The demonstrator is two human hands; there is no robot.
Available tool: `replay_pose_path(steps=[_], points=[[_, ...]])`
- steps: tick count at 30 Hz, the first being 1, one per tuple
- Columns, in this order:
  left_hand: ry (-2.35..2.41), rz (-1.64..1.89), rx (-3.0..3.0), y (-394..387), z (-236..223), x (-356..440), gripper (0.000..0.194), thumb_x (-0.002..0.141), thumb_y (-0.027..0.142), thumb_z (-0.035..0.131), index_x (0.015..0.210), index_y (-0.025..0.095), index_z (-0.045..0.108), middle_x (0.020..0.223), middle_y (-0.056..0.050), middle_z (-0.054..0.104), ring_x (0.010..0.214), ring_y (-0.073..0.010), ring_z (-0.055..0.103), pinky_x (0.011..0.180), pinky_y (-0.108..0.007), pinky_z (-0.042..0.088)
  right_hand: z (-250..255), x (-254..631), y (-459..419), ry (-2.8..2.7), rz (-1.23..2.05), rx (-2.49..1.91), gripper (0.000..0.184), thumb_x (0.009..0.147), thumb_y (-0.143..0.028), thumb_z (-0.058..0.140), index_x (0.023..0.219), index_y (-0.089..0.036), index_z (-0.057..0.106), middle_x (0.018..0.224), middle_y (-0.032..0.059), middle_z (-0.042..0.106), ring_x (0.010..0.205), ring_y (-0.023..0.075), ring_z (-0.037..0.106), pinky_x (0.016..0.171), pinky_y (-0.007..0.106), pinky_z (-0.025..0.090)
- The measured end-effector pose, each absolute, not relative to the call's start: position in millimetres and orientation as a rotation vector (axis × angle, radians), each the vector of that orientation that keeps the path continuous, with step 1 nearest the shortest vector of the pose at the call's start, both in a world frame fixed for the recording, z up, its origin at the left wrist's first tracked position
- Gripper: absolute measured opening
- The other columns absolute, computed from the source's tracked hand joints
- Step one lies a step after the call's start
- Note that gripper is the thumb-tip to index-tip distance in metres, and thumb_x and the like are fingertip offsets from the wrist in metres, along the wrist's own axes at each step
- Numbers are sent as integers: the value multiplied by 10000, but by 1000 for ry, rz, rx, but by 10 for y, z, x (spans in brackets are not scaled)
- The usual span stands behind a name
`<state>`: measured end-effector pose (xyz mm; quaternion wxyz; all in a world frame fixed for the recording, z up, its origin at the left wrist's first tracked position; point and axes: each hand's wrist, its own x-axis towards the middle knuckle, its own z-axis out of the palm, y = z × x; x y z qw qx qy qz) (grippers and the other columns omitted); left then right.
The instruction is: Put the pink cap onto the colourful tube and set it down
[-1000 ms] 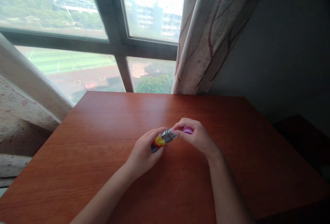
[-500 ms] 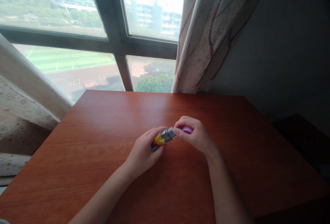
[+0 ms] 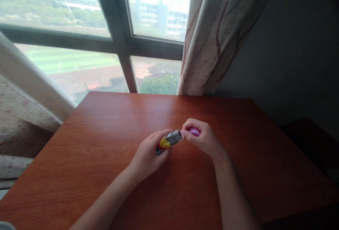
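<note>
My left hand [image 3: 149, 154] is wrapped round a small tube-like container [image 3: 169, 141], its fingers and thumb on either side. The container has a yellow, red and blue label and a grey, shiny end that points up to the right. It is held tilted above the table. My right hand [image 3: 202, 136] is closed on a round pink-purple piece [image 3: 195, 131], which looks like a cap; part of it is hidden by the fingers. The right thumb and fingertips are right at the container's grey end. Whether they pinch something thin there, I cannot make out.
A reddish-brown wooden table [image 3: 119, 117] lies under both hands. Behind it is a window with a dark frame [image 3: 120, 46], flanked by a patterned curtain [image 3: 206, 46] and a left curtain [image 3: 29, 110]. A pale rounded rim [image 3: 6, 225] shows at the bottom left corner.
My right hand has shifted slightly right with the purple piece, its fingertips still at the container's end. The left hand and container have barely moved. The rim at bottom left shows more.
</note>
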<state>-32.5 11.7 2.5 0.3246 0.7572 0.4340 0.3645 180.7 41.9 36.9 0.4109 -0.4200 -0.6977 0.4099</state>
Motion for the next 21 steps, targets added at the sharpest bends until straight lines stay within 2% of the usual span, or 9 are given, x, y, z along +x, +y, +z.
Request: replay_pose_path(steps=[7, 11, 21], points=[[1144, 982, 1933, 116, 32, -327, 462, 822, 157, 606, 1280, 184, 550, 1233, -89, 662, 1100, -222, 627, 957, -319, 478, 314, 1820, 432, -1668, 1061, -1121, 110, 828, -261, 642, 754, -183, 617, 735, -20, 591, 659, 116, 510, 596, 216, 401], [1115, 1015, 1760, 123, 95, -320, 455, 855, 217, 611, 1302, 162, 549, 1224, -98, 666, 1087, -233, 634, 964, -334, 481, 259, 1798, 456, -1610, 1048, -1181, 117, 829, -282, 645, 771, -181, 637, 747, -9, 628, 681, 127, 540, 632, 225, 427], [937, 986, 1549, 104, 93, -301, 447, 900, 282, 617, 1331, 198, 536, 1212, -76, 659, 1040, -201, 619, 936, -299, 483, 98, 1600, 481, -1752, 1132, -1096, 180, 823, -341, 668, 791, -165, 662, 753, -5, 639, 698, 134, 570, 620, 218, 427]])
